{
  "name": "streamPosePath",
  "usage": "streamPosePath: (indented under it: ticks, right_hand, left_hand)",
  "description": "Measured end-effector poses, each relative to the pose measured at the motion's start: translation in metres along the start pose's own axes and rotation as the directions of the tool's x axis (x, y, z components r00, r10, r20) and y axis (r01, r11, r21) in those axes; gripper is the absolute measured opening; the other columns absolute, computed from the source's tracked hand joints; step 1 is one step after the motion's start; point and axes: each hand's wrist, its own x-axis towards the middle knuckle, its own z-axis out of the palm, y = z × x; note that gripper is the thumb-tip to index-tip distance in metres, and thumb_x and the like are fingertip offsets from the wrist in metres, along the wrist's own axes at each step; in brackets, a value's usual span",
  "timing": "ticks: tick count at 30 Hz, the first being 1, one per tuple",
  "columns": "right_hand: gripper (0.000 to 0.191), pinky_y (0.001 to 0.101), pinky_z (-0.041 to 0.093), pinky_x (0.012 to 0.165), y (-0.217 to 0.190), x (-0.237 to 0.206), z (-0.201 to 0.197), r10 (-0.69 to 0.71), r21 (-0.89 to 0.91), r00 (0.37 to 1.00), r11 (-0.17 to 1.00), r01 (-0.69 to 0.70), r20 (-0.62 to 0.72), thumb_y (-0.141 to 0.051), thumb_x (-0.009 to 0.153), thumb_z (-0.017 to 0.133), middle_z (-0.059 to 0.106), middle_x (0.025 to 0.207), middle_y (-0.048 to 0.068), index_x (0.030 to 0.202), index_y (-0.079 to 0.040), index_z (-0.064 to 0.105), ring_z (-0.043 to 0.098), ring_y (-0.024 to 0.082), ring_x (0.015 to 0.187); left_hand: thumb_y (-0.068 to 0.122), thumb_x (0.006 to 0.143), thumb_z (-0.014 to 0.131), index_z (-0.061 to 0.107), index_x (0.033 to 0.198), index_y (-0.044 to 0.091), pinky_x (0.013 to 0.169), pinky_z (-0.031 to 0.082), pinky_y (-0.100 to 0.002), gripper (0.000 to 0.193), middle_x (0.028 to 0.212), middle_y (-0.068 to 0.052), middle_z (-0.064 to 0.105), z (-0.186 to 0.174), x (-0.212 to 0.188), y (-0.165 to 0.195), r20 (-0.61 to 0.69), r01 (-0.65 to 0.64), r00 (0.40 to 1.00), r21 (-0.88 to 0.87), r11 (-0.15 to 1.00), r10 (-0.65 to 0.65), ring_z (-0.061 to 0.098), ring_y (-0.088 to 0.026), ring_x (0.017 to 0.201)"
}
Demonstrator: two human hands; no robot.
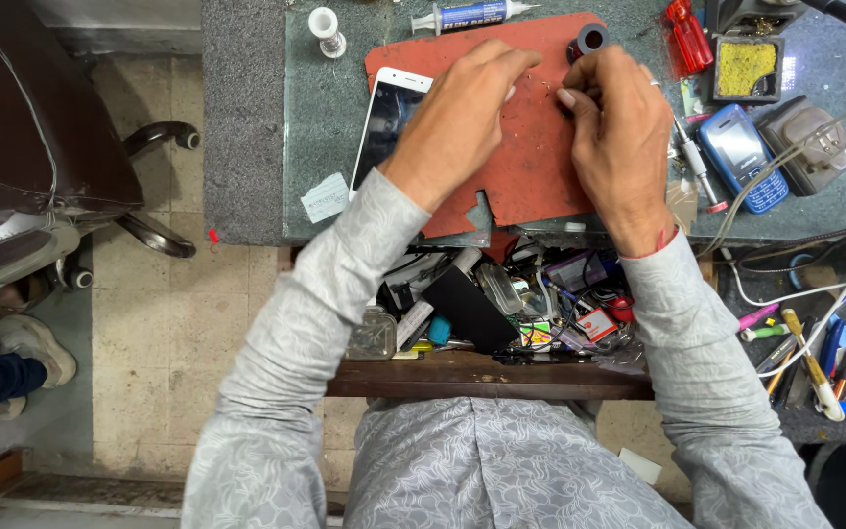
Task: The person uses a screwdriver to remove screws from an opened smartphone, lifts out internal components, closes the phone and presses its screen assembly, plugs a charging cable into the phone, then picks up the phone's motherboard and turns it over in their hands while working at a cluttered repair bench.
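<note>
Smartphone (390, 118) face-up, white-framed, on red mat (531, 167)

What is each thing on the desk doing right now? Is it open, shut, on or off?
White smartphone: screen dark, lying flat, partly under the left hand.
Drawer: pulled open, crammed with parts.
Blue keypad phone: lying face up; on or off unclear.
Glue syringe: lying on its side.
Red mat: flat under both hands.
Right hand: fingertips pinched together; anything held is too small to see.
</note>
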Motion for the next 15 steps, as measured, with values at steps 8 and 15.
streamPosePath:
  ticks: [8, 15]
  right_hand:
    - [0.008, 0.0473, 0.047, 0.081, -0.001, 0.002, 0.009, -0.037, -0.220, 0.999, 0.975, 0.044, 0.038, 0.000, 0.097, 0.069, 0.064, 0.103, 0.015, 0.103, -0.005, 0.070, 0.059, 0.037, 0.096]
    - [0.003, 0.0482, 0.045, 0.081, -0.002, 0.006, 0.015, -0.025, -0.281, 0.998, 0.959, 0.039, 0.055, -0.003, 0.099, 0.071, 0.061, 0.102, 0.015, 0.100, -0.002, 0.068, 0.057, 0.037, 0.096]
  left_hand:
    - [-0.004, 0.095, 0.061, 0.065, 0.126, 0.008, 0.091, 0.057, -0.036, 0.033, 0.122, -0.006, 0.064, 0.024, -0.056, 0.070, -0.232, 0.071, 0.972, 0.122, 0.990, -0.041, 0.067, -0.026, 0.104]
    - [0.004, 0.093, 0.068, 0.064, 0.112, 0.006, 0.081, 0.058, -0.038, 0.020, 0.115, -0.004, 0.062, 0.056, -0.090, 0.079, -0.053, -0.219, 0.975, -0.084, 0.972, 0.215, 0.069, -0.021, 0.092]
